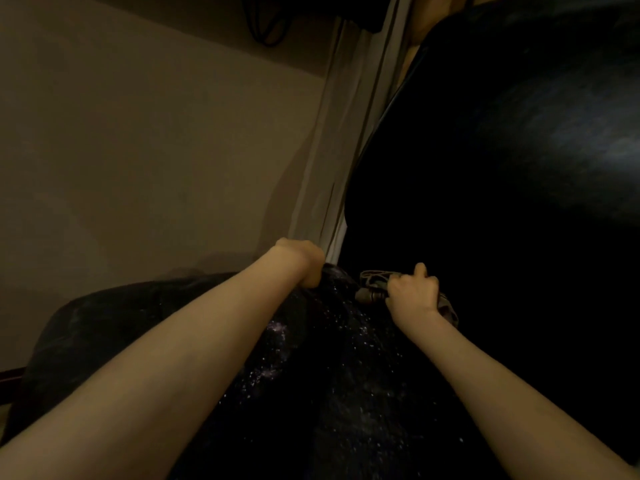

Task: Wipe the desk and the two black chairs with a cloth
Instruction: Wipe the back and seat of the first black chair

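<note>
Dim room, pale curtain at upper centre beside black chair, left hand clenched on chair edge, right hand grasping bunched cloth, cloth lying crosswise.

The room is dim, and the black chair fills the right side as a near-featureless dark mass, cut off by the top, right and bottom edges; its shape cannot be made out. The left hand curls over the seat's far edge, so its fingers are hidden. The right hand covers most of the cloth, of which only bunched bits show. Both forearms run out of the bottom edge. A dark looped thing at the top is too dim to tell.
</note>
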`<state>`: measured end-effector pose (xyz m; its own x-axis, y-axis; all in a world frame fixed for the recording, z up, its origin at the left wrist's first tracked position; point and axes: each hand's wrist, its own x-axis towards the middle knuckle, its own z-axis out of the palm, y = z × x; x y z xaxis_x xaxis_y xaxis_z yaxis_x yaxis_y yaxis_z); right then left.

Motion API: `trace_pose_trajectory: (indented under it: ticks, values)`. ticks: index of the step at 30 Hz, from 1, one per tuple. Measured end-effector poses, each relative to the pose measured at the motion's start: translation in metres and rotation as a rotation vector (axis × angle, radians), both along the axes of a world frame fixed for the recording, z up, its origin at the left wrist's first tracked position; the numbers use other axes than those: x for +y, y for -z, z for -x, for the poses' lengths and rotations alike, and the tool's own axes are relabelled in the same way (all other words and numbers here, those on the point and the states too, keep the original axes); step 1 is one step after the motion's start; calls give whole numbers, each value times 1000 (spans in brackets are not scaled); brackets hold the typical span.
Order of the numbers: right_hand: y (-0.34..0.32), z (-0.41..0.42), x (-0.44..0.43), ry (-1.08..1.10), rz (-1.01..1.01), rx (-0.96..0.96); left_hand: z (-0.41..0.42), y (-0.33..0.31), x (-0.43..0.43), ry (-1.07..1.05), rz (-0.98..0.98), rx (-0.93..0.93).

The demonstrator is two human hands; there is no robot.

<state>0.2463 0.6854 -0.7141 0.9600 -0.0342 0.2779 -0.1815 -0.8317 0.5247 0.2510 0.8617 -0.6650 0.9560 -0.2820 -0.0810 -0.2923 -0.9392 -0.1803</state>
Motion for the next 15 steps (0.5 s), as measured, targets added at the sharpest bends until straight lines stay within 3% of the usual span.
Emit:
trace_pose_trajectory:
  ticks: [4, 11, 15]
  values:
    - [-9, 22, -5, 60, 33, 30, 9, -9, -6, 65, 27, -17]
    - [-41, 18, 19, -165, 12, -154, 12, -12, -21, 162, 44, -9]
    - [-39, 23, 4, -150, 96, -78, 15, -9, -29, 222, 55, -25]
